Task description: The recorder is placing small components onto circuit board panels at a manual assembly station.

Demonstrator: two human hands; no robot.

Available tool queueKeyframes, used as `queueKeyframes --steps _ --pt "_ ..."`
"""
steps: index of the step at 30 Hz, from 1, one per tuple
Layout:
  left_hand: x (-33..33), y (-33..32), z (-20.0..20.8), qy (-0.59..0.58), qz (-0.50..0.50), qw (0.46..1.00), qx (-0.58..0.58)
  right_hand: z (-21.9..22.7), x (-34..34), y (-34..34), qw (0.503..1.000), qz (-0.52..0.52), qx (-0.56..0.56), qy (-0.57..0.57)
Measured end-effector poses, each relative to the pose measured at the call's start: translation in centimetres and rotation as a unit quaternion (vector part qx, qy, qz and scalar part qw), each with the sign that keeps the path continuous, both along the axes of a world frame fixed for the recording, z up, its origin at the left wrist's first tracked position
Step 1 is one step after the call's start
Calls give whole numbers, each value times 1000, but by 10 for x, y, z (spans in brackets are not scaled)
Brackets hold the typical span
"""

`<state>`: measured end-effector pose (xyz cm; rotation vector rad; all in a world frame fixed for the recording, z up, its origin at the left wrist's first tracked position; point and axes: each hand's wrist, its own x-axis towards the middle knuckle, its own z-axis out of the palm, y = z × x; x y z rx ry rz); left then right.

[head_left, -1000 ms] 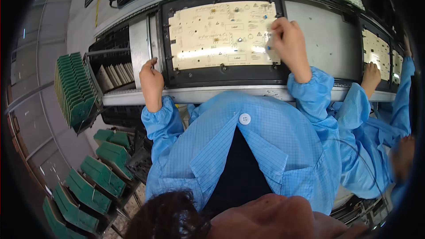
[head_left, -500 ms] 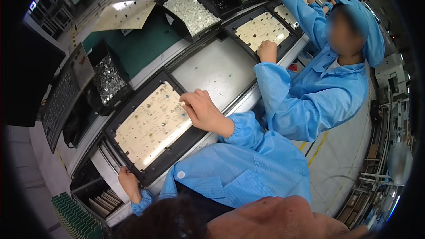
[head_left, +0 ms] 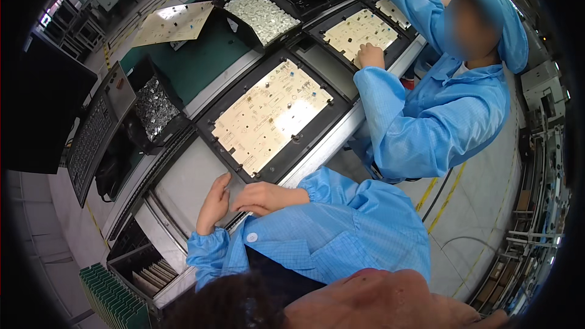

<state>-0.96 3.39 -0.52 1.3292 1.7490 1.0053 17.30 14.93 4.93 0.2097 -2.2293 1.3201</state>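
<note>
A cream circuit board (head_left: 259,119) with several small parts on it lies in a black carrier frame (head_left: 277,170) on the metal conveyor line. My left hand (head_left: 214,205) is just off the frame's near left corner, its fingers stretched out and holding nothing. Close beside it, my right hand (head_left: 265,198) hangs over the line's near edge. Its fingers point left, loosely bent and apart from the thumb, with nothing visible in them. Both hands look apart from the board.
Black bins of white pieces (head_left: 262,15) and shiny metal pieces (head_left: 155,106) stand beyond the line. A loose board (head_left: 173,24) leans there, near a keyboard (head_left: 91,140). At the right a co-worker in blue (head_left: 439,103) reaches over another framed board (head_left: 361,35). Green racks (head_left: 113,298) stand at lower left.
The framed board has slid away to the upper right along the line. My right hand has left the board and drawn back to the left; my left hand has moved right, toward it.
</note>
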Motion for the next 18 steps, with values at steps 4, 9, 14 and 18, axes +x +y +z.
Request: queueKeyframes --steps 4,9,14,18 --pt "-9 -35 14 98 140 985 15 9 -2 -6 997 64 35 -26" --pt "-36 -146 41 466 475 744 64 -11 -5 0 993 108 32 -32" --pt "53 -384 -9 627 646 323 -292 -22 8 26 976 195 90 -40" --pt "188 -407 9 538 439 199 -691 -42 39 57 987 121 107 6"
